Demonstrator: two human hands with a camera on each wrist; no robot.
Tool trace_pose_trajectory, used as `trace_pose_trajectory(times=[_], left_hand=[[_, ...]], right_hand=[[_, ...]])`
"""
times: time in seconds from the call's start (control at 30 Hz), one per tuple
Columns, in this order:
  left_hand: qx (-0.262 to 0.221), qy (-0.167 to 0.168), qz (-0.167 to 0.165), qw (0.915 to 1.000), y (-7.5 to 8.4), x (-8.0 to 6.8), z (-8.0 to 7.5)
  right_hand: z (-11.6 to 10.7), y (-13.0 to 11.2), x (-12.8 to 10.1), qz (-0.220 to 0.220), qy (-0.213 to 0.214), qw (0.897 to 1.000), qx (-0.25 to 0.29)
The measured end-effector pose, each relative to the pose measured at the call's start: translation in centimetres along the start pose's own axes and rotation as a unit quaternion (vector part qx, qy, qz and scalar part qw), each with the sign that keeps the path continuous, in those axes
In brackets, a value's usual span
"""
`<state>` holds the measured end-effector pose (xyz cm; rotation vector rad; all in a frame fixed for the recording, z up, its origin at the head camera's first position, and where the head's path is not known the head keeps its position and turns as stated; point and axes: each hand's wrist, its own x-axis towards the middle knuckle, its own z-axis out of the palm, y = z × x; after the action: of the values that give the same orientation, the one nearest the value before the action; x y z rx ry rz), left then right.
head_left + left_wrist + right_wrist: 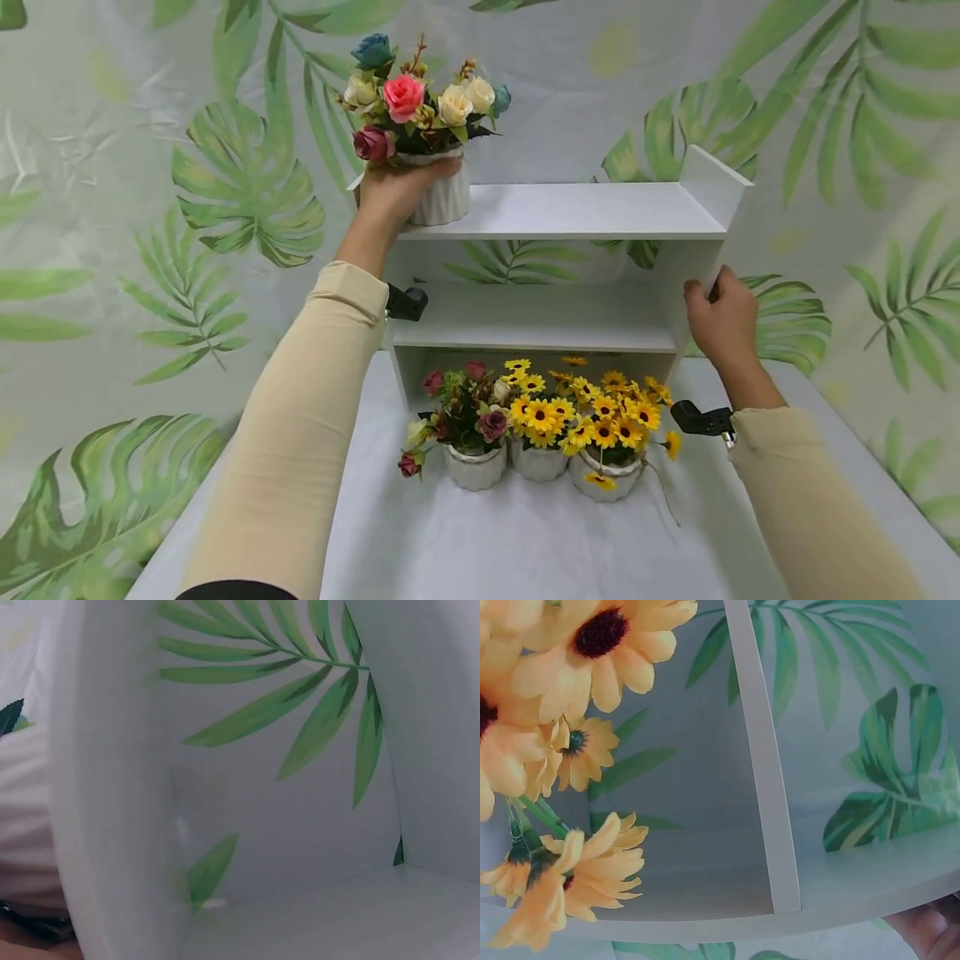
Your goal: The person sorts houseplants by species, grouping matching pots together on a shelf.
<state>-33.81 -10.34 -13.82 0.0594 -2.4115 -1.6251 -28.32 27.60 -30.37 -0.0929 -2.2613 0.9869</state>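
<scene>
At the left end of the top board of a white shelf unit (600, 208), my left hand (393, 192) grips a white ribbed flowerpot (442, 196). Pink, cream, teal and dark red artificial roses (405, 98) fill this pot, which stands upright. In the left wrist view only a strip of the pot (26, 817) shows, beside the shelf boards. My right hand (723, 321) holds the right side panel of the shelf at its outer edge, thumb toward the front. A little of that hand (930, 934) appears at the corner of the right wrist view.
On the white-covered table (517, 550), before the lowest compartment, stand a pot of dark red roses (476, 467) and two pots of yellow sunflowers (540, 462). The middle board (532, 321) lies above them. A leaf-patterned cloth (255, 175) hangs behind.
</scene>
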Motion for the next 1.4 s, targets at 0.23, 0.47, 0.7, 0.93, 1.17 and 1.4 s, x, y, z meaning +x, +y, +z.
trace_pose_trajectory(times=[0.23, 0.47, 0.7, 0.93, 1.17, 1.4], left_hand=[[-0.028, -0.03, 0.017, 0.999, -0.4, -0.4, -0.7], [0.042, -0.022, 0.037, 0.9982, -1.0, -1.2, -1.3], [0.086, -0.046, 0.069, 0.9928, -2.3, -3.5, -2.8], [0.121, 0.009, 0.199, 0.9725, -5.7, -7.7, -2.5], [0.092, -0.009, 0.266, 0.9596, -8.3, -11.2, -1.7], [0.104, -0.071, 0.309, 0.9426, -11.6, -15.0, -0.6]], right_hand=[[0.2, -0.3, -0.1, 0.001, -0.004, 1.0, 0.014], [0.3, -0.4, -0.1, 0.005, 0.0, 1.0, 0.016], [0.5, -0.6, 0.1, 0.0, 0.006, 1.0, 0.018], [0.2, -0.1, 0.1, 0.0, 0.01, 1.0, 0.017], [-0.4, 0.1, 0.0, 0.02, -0.002, 1.0, 0.011], [-0.5, 0.2, 0.0, 0.02, -0.001, 1.0, 0.008]])
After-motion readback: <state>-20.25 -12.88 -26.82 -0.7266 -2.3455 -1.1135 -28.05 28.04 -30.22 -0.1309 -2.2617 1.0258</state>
